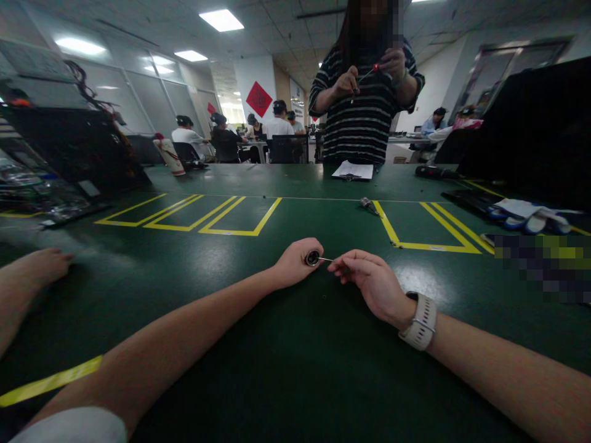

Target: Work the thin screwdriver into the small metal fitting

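Note:
My left hand point(298, 261) is closed around a small cylindrical part point(313, 258), its round dark open end with a metal rim facing me. From the right, my right hand point(364, 277) pinches a thin metal rod point(327, 259) between thumb and fingertips. The rod's far end reaches the rim of the round part; whether it goes inside I cannot tell. Both hands are just above the green tabletop point(295, 344). A tiny ring-like piece point(324, 297) lies on the table below them.
Yellow tape outlines point(231, 232) mark the table. A small dark metal part point(368, 205) lies beyond my hands. Across the table a person in a striped top point(355, 123) holds a red-handled tool near a clipboard point(353, 170). Another person's hand point(41, 267) rests at left; gloves point(530, 215) lie right.

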The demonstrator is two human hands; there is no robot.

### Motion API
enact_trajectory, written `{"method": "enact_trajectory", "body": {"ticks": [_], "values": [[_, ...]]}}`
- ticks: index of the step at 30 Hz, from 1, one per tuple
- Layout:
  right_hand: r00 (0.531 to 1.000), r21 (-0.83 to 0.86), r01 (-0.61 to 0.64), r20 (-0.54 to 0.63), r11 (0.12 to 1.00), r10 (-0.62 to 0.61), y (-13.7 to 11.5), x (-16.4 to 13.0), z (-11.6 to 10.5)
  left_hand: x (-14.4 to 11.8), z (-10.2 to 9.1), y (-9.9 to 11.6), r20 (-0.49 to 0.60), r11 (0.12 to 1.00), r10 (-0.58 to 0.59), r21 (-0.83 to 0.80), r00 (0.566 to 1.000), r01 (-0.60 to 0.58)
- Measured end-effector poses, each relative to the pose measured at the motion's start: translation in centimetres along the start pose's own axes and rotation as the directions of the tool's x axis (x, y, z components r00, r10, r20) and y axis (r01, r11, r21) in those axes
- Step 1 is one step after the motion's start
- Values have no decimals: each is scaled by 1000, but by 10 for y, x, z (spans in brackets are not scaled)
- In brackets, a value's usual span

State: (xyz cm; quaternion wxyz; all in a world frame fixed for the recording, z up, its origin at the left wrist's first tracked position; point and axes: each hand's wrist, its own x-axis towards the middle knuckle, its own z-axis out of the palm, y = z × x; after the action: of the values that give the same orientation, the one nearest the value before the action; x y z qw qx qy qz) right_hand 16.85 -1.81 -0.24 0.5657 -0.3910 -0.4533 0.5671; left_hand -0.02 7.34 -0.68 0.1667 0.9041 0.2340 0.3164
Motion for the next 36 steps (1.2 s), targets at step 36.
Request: {"method": "enact_trajectory", "body": {"ticks": [36], "values": [[1000, 12, 12, -20, 1000, -12, 1, -1, 3, 0, 1, -2, -13, 995, -59, 86, 998, 60]]}}
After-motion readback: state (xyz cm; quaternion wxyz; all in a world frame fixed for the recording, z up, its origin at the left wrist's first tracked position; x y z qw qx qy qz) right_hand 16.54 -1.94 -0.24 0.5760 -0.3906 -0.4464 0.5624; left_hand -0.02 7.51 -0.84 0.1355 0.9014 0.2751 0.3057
